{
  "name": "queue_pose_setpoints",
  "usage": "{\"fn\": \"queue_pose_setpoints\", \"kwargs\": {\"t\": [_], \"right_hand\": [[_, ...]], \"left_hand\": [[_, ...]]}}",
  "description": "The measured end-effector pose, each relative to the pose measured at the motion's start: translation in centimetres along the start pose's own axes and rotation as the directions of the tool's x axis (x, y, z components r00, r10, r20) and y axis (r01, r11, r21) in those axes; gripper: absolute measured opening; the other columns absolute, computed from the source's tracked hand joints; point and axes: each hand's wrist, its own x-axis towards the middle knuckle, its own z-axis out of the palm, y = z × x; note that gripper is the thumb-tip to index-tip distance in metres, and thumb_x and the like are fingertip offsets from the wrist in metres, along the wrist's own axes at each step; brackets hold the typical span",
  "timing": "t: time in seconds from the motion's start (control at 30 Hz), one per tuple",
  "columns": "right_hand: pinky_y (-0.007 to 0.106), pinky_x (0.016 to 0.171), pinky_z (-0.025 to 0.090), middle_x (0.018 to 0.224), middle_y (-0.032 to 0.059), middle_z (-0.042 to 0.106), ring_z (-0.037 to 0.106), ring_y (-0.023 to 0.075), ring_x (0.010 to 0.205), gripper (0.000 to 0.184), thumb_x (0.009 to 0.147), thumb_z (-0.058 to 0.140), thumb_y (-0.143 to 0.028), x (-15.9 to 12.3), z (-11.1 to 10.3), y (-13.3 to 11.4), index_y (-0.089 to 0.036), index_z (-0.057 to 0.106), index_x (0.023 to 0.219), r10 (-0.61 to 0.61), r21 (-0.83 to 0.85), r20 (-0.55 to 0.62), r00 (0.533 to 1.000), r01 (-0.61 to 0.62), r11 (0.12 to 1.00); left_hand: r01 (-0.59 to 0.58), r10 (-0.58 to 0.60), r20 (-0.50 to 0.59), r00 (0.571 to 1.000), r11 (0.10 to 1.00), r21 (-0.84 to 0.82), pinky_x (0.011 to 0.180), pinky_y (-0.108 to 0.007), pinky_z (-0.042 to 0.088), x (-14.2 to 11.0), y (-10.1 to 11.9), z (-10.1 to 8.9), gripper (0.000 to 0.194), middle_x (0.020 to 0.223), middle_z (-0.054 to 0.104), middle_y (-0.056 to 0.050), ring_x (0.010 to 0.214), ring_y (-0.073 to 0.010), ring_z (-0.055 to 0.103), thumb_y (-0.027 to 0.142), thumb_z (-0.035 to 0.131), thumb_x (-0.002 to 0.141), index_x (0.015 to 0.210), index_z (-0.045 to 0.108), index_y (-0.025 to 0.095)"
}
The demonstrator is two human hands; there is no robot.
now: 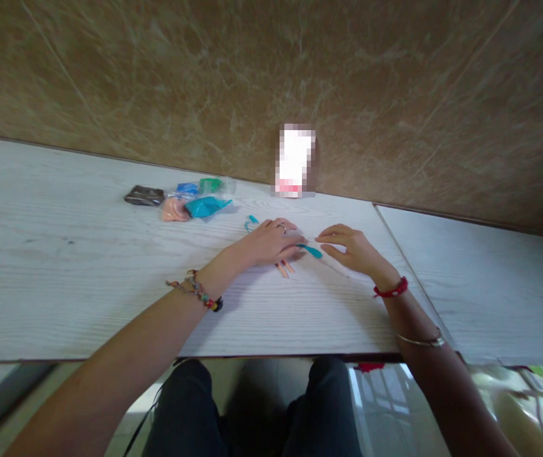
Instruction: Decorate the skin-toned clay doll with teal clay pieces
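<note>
My left hand (275,242) reaches over the white table with its fingers bent together. From its fingertips sticks out a teal clay piece (313,252), narrow at the held end and wider at the free one. To the right of that piece, my right hand (347,247) hovers with thumb and fingers apart, holding nothing. Thin peach clay strips (285,269) show just below my left hand, partly covered by it. Beyond the left hand's knuckles lies a small teal clay bit (253,219), beside a thin teal curl.
Bags of teal clay (206,206), peach clay (175,210), blue clay (187,188) and green clay (210,185) lie at the back left, beside a dark packet (144,195). A blurred-out phone-like object (295,158) leans against the brown wall (157,82). A seam crosses the table on the right.
</note>
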Motion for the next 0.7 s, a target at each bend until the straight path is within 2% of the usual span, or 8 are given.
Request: {"fn": "queue_pose_setpoints", "kwargs": {"t": [0.13,0.23,0.3,0.47,0.63,0.7], "right_hand": [[0.041,0.085,0.049,0.109,0.0129,0.064,0.059,0.0226,0.099,0.029,0.086,0.051,-0.025,0.01,0.83,0.31,-0.019,0.065,0.11,-0.06,-0.055,0.148,0.987,0.069,0.996],[0.042,0.087,0.048,0.113,0.0129,0.063,0.058,0.0228,0.102,0.028,0.087,0.049,-0.024,-0.02,1.14,0.44,-0.02,0.066,0.109,-0.074,-0.084,0.228,0.971,0.096,0.992],[0.04,0.087,0.049,0.113,0.0125,0.063,0.058,0.0219,0.102,0.027,0.087,0.05,-0.024,-0.03,1.07,0.42,-0.019,0.067,0.106,-0.065,-0.07,0.205,0.977,0.081,0.994],[0.038,0.085,0.05,0.107,0.0114,0.064,0.058,0.0204,0.099,0.028,0.087,0.049,-0.027,-0.02,0.76,0.18,-0.019,0.066,0.109,-0.002,0.001,0.039,0.999,0.002,1.0],[0.04,0.087,0.049,0.11,0.0131,0.063,0.058,0.0219,0.101,0.028,0.086,0.05,-0.023,-0.09,1.1,0.17,-0.017,0.066,0.108,-0.094,-0.024,0.188,0.978,0.1,0.995],[0.04,0.087,0.048,0.111,0.0117,0.063,0.057,0.0214,0.101,0.027,0.086,0.049,-0.023,-0.13,1.08,0.21,-0.02,0.067,0.106,-0.093,-0.027,0.198,0.976,0.1,0.995]], "left_hand": [[0.13,-0.127,-0.039,0.991,0.989,0.074,0.094,-0.039,0.036,-0.04,-0.2,-0.27,0.035,0.122,0.053,-0.01,0.118,-0.0239,0.041,0.036,0.032,0.093,0.111,0.061,0.024],[0.171,-0.167,-0.052,0.985,0.982,0.085,0.094,-0.04,0.036,-0.04,-0.3,-0.36,0.034,0.121,0.054,-0.011,0.119,-0.0244,0.04,0.032,0.034,0.093,0.105,0.064,0.022],[0.173,-0.169,-0.047,0.984,0.982,0.081,0.094,-0.039,0.037,-0.03,-0.32,-0.44,0.033,0.121,0.054,-0.011,0.119,-0.0243,0.04,0.03,0.035,0.092,0.104,0.065,0.021],[0.157,-0.153,-0.051,0.987,0.983,0.097,0.093,-0.038,0.038,-0.03,-0.36,-0.51,0.029,0.118,0.056,-0.01,0.118,-0.0237,0.041,0.027,0.038,0.091,0.1,0.065,0.021],[0.157,-0.147,-0.109,0.983,0.983,0.092,0.091,-0.038,0.039,-0.04,-0.73,-0.05,0.029,0.118,0.057,-0.011,0.119,-0.0237,0.041,0.025,0.038,0.09,0.098,0.065,0.019],[0.166,-0.155,-0.123,0.98,0.982,0.087,0.091,-0.038,0.039,-0.04,-0.78,0.0,0.029,0.117,0.058,-0.011,0.12,-0.0243,0.04,0.024,0.038,0.09,0.098,0.065,0.018]]}}
